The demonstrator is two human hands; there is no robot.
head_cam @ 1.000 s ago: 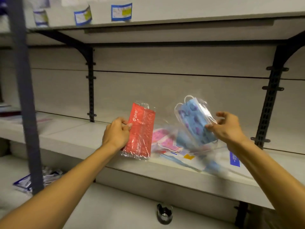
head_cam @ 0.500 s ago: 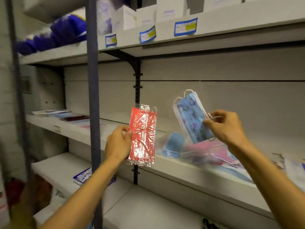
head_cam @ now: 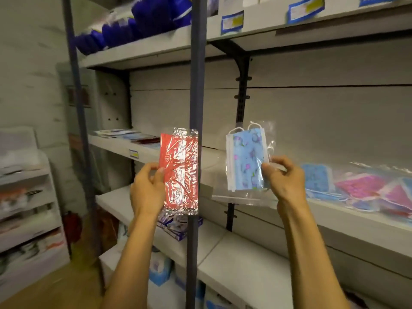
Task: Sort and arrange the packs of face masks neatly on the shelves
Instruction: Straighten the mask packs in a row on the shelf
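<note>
My left hand (head_cam: 148, 188) pinches the left edge of a red mask pack (head_cam: 181, 172) in shiny clear wrap, held upright in front of a shelf post. My right hand (head_cam: 284, 179) pinches a clear bag of blue patterned masks (head_cam: 246, 159), also upright, just right of the post. Both packs are raised above the middle shelf (head_cam: 356, 224). On that shelf to the right lies a loose pile of blue and pink mask packs (head_cam: 361, 188). Further left on the same level, a few flat packs (head_cam: 129, 136) lie in a row.
A dark vertical shelf post (head_cam: 196, 85) stands between my hands and the shelves. Blue bags (head_cam: 133, 25) and labelled boxes fill the top shelf. Boxed packs (head_cam: 178, 226) sit on a lower shelf. A white rack (head_cam: 29, 219) with goods stands at the left.
My view has swung to the left, bringing the left shelf bay and post into sight. Both hands keep hold of their packs, and the pile now lies to my right.
</note>
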